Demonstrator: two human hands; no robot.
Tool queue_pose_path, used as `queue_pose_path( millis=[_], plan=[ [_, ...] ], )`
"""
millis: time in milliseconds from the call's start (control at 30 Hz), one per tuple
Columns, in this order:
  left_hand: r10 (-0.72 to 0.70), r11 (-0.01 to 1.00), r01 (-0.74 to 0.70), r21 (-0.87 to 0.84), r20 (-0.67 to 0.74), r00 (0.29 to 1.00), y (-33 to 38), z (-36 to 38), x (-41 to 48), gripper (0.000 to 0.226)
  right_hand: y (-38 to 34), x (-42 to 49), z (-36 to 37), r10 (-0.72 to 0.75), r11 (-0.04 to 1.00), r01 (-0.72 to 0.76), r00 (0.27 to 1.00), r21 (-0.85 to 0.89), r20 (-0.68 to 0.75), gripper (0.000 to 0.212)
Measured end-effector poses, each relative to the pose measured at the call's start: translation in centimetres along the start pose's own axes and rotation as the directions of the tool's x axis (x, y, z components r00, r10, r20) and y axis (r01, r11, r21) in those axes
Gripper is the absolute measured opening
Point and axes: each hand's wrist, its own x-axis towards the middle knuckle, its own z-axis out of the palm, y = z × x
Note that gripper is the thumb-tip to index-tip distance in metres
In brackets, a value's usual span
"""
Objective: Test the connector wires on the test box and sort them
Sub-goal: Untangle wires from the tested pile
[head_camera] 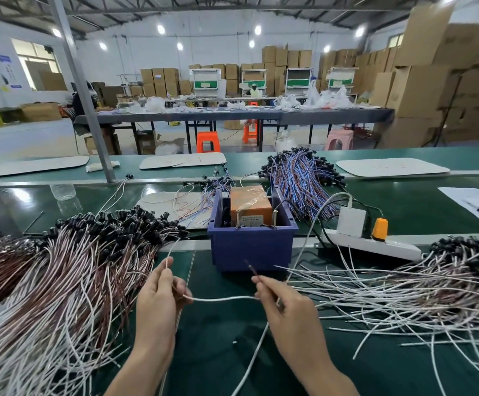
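Note:
My left hand (159, 295) pinches a white wire (221, 299) that runs up toward the big pile of brown and white connector wires (69, 270) on the left. My right hand (285, 302) pinches the same white wire together with a brown wire end (251, 268) that points up at the test box. The test box (251, 207) is orange and sits inside a blue bin (251, 247), just beyond both hands. A second pile of white wires with black connectors (421, 284) lies to the right.
A white power strip (375, 244) with a white adapter and an orange plug lies right of the bin. A bundle of blue and red wires (301, 178) lies behind the box. White trays sit on the far green belt (403, 167). Papers lie at the right edge (475, 201).

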Motion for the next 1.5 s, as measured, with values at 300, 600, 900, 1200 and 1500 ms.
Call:
queue_pose_path(
  millis=[300, 600, 900, 1200, 1500],
  plan=[
    [0.308, 0.922, -0.303, 0.242, 0.017, 0.951, -1.7, 1.6, -0.5, 0.023, 0.9, 1.7, -0.8, 0.153, 0.969, -0.105, 0.966, 0.222, -0.209, 0.038],
    [0.473, 0.834, -0.417, 0.361, -0.078, 0.878, -2.4, 6.0, 1.8, 0.025, 1.5, 4.5, 0.7, 0.13, 0.976, -0.061, 0.934, 0.21, -0.332, 0.02],
    [0.486, 0.824, -0.454, 0.338, -0.011, 0.874, -2.9, 6.1, 2.6, 0.029, 2.0, 4.4, 0.4, 0.201, 0.952, -0.109, 0.926, 0.286, -0.318, 0.005],
    [0.562, 0.748, -0.538, 0.388, 0.06, 0.825, -3.3, 6.2, 2.1, 0.022, 1.8, 4.2, 0.4, 0.198, 0.948, -0.107, 0.936, 0.299, -0.293, 0.008],
    [0.588, 0.714, -0.573, 0.403, 0.1, 0.803, -3.4, 6.3, 2.1, 0.022, 1.7, 4.1, 0.3, 0.211, 0.942, -0.118, 0.936, 0.316, -0.281, 0.009]
  ],
)
